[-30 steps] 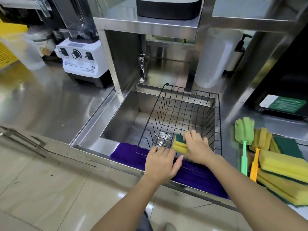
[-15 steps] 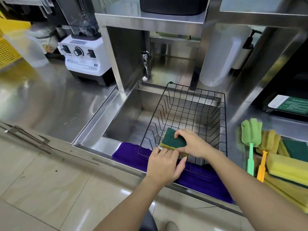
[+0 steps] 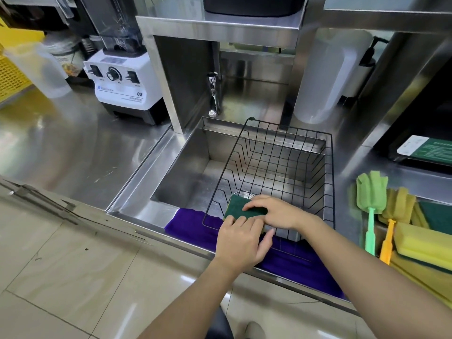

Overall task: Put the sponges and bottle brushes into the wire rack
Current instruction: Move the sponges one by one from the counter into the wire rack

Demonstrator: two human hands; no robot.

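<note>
The right hand (image 3: 276, 211) grasps a sponge (image 3: 241, 209) at the rack (image 3: 329, 182) front edge; the left hand (image 3: 241, 243) steadies it, fingers curled. It looks light and soft, so the long sides seem best to hold.

Stainless steel counter (image 3: 73, 148) surrounded a recessed sink (image 3: 186, 172). A white blender (image 3: 124, 86) stood at the rear left. Beige floor tiles (image 3: 73, 277) were glossy, reflecting light.

- The scene is seen from a single head-worn wide-angle view, directed forward and down.
- The sink (image 3: 186, 177) and wire rack (image 3: 288, 165) are framed centrally, close below.
</note>
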